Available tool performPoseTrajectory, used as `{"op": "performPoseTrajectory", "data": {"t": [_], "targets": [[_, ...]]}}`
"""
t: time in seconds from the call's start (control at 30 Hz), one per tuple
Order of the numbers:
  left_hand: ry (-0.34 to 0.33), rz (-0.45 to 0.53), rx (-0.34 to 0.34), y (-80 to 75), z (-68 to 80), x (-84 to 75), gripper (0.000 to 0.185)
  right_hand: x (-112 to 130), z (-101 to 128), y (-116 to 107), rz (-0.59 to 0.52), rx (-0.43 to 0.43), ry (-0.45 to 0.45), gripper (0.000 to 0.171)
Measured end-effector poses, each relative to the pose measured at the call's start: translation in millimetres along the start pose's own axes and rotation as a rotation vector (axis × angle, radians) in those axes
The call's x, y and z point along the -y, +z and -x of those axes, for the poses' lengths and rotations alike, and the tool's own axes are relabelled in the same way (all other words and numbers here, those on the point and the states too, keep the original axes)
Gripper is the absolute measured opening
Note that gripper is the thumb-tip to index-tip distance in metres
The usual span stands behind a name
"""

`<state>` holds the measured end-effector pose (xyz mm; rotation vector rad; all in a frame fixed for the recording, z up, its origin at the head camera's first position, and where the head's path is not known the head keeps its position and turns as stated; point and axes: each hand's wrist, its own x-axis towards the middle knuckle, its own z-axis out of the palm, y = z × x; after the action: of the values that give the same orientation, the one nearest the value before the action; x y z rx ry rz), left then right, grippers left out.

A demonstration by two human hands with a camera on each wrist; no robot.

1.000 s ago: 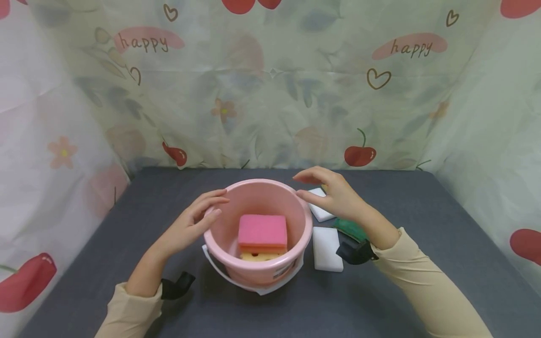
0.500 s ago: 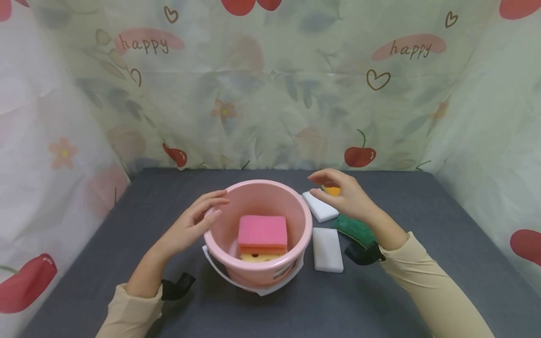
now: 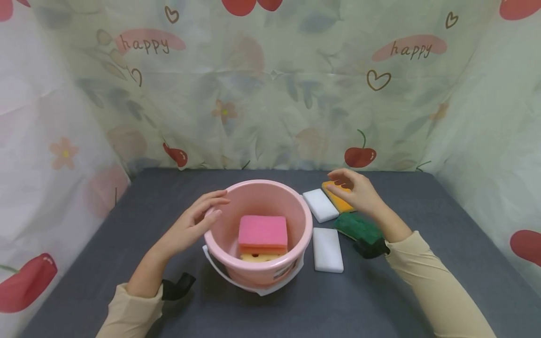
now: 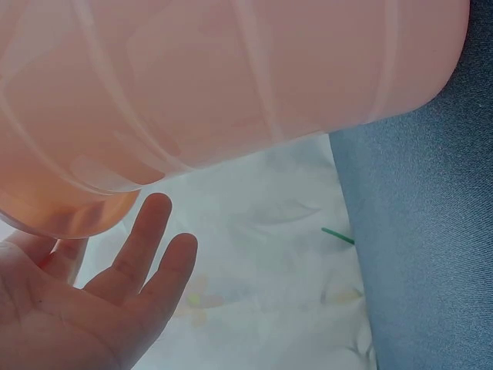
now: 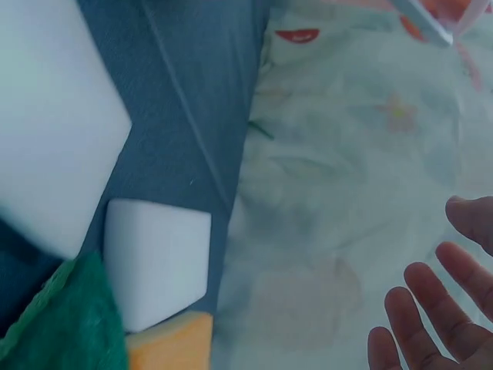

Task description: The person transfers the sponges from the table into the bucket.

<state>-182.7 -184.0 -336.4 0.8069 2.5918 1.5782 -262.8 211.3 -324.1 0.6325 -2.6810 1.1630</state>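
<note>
A pink bucket (image 3: 258, 266) stands on the table with its handle hanging at the front. Inside it a pink sponge (image 3: 262, 231) lies over a yellow sponge with dark holes (image 3: 263, 257). My left hand (image 3: 192, 224) rests at the bucket's left rim, fingers loosely spread; in the left wrist view the fingertips lie by the rim. To the bucket's right, my right hand (image 3: 357, 190) hovers over an orange-yellow sponge (image 3: 340, 199) and partly covers it. Nothing is between its fingers (image 5: 431, 324) in the right wrist view.
Two white sponges (image 3: 320, 205) lie right of the bucket, the nearer one (image 3: 328, 250) in front. A green scouring pad (image 3: 357, 227) lies below my right wrist. Patterned cloth (image 3: 274, 84) hangs behind and at both sides of the dark table (image 3: 177, 183).
My right hand has moved right, from beside the bucket's rim to above the orange-yellow sponge, which now shows more. The left hand and bucket have stayed in place.
</note>
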Motion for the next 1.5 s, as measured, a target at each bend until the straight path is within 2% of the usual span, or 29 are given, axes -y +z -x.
{"op": "performPoseTrajectory", "data": {"t": [0.4, 0.73, 1.27, 1.5], "targets": [[0.004, 0.015, 0.0, -0.3, 0.1, 0.4, 0.036, -40, -1, -10, 0.033, 0.02, 0.182, 0.049], [0.004, 0.009, -0.004, 0.3, -0.5, 0.6, 0.036, -58, 0, -7, 0.074, 0.035, 0.3, 0.058], [0.012, 0.019, -0.007, -0.1, 0.3, 1.0, 0.036, -75, -1, 2, 0.058, 0.115, 0.42, 0.071], [0.011, 0.013, -0.007, 0.4, 0.2, 0.9, 0.036, -83, -1, 6, 0.106, 0.168, 0.454, 0.077]]}}
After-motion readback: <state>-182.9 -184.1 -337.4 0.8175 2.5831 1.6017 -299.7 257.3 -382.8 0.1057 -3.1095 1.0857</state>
